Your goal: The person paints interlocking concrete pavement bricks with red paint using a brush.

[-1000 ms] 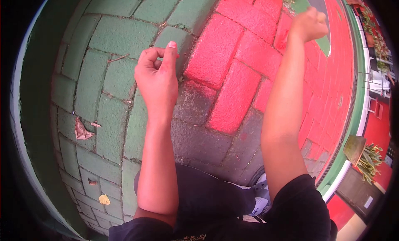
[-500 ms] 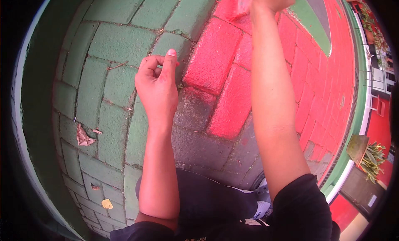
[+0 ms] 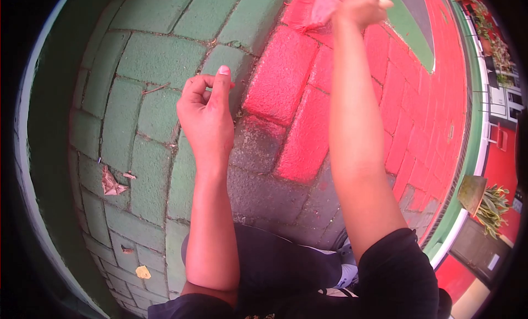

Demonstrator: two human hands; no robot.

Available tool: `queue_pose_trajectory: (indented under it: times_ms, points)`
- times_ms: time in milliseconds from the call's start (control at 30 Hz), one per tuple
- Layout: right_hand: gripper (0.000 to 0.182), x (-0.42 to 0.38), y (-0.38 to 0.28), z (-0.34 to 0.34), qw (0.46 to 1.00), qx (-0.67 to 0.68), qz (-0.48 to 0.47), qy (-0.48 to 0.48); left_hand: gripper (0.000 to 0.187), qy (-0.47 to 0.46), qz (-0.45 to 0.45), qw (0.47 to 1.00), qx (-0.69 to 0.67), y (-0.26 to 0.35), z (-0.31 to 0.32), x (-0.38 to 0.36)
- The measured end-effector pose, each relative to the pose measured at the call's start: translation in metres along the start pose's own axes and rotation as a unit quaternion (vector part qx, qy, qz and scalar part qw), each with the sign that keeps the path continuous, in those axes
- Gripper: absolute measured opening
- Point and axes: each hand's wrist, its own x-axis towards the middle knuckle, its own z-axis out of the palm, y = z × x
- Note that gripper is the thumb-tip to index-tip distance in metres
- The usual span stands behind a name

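My right hand [image 3: 360,8] is closed round a brush [image 3: 323,10] with a pink head and red bristles. The bristles lie on red-painted paving bricks [image 3: 280,71] at the top centre. My left hand [image 3: 206,107] hovers over the edge between the green bricks [image 3: 159,58] and the red ones. Its fingers are curled in against the thumb, and a small red spot shows beside the thumb. Whether that is paint or a small object I cannot make out. Bare dark grey bricks [image 3: 264,192] lie between my forearms, below the wet-looking red ones.
Dry leaves [image 3: 112,182] and a yellow leaf [image 3: 143,272] lie on the green paving at the left. A dark green raised edge [image 3: 49,154] runs down the far left. At the right are a white and green kerb and a potted plant [image 3: 492,209].
The brush has moved slightly left and down, and its bristles show more fully. My right hand has turned a little. My left hand has barely shifted.
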Motion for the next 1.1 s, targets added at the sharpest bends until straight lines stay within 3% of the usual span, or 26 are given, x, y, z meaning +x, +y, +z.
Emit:
queue_pose_trajectory:
  times_ms: [67,133,267,333,400,500,533,567,600,667,700,767,833,900,1000,1033,1067,1100]
  points:
    - [0.022,0.016,0.0,-0.023,0.999,-0.017,-0.032,0.023,0.032,0.009,-0.004,1.0,-0.014,-0.001,-0.004,0.002]
    - [0.032,0.045,0.006,-0.048,0.975,-0.136,-0.177,-0.022,0.031,0.014,-0.013,1.0,-0.01,0.001,-0.006,0.002]
    - [0.023,0.05,-0.032,-0.056,0.943,-0.198,-0.246,-0.108,0.031,0.008,-0.011,1.0,-0.015,0.004,-0.005,-0.001]
    - [0.017,0.034,-0.033,-0.048,0.881,-0.341,-0.267,-0.189,0.031,0.003,-0.009,1.0,-0.025,0.004,-0.003,-0.002]
    - [0.019,0.022,0.021,-0.029,0.907,-0.172,-0.293,-0.249,0.032,-0.003,-0.008,0.999,-0.034,0.005,-0.001,-0.003]
    - [0.023,0.002,-0.003,0.015,0.924,-0.088,-0.294,-0.227,0.032,-0.01,-0.029,0.999,-0.036,0.008,-0.001,-0.005]
    - [0.024,0.006,-0.016,0.028,0.976,0.017,-0.119,-0.181,0.032,-0.009,-0.048,0.998,-0.034,0.009,-0.001,-0.006]
    - [0.025,0.009,-0.017,0.033,0.983,0.121,0.062,-0.127,0.032,-0.008,-0.051,0.998,-0.034,0.007,-0.001,-0.006]
    - [0.025,0.011,-0.013,0.032,0.983,0.12,0.062,-0.127,0.031,-0.006,-0.046,0.998,-0.039,0.006,-0.001,-0.005]
    - [0.025,0.018,0.003,0.026,0.971,0.145,0.176,-0.078,0.031,-0.006,-0.039,0.998,-0.046,0.004,-0.002,-0.002]
    - [0.025,0.02,0.008,0.015,0.971,0.145,0.175,-0.079,0.032,0.0,-0.024,0.999,-0.037,0.001,-0.003,0.0]
    - [0.017,0.03,0.018,-0.016,0.986,0.084,0.127,0.068,0.032,0.008,-0.009,1.0,-0.028,0.0,-0.006,0.002]
    - [0.02,0.042,0.005,-0.059,0.989,0.051,0.093,0.104,0.033,0.006,-0.061,0.998,-0.032,0.006,-0.01,0.0]
    - [0.021,0.076,0.0,-0.11,0.992,-0.02,0.012,0.122,0.033,0.004,-0.049,0.998,-0.028,0.004,-0.009,0.001]
    - [0.018,0.116,-0.018,-0.161,0.989,-0.103,-0.013,0.11,0.033,0.007,-0.03,0.999,-0.031,0.002,-0.007,0.0]
    - [0.018,0.122,-0.028,-0.166,0.96,-0.24,-0.136,0.055,0.033,0.007,-0.021,0.999,-0.034,0.001,-0.007,-0.001]
    - [0.017,0.123,-0.041,-0.17,0.895,-0.369,-0.25,-0.002,0.033,0.003,-0.02,0.999,-0.034,0.002,-0.006,-0.002]
    - [0.018,0.108,-0.065,-0.153,0.951,-0.247,-0.183,0.002,0.033,0.004,-0.019,0.999,-0.028,0.002,-0.005,-0.003]
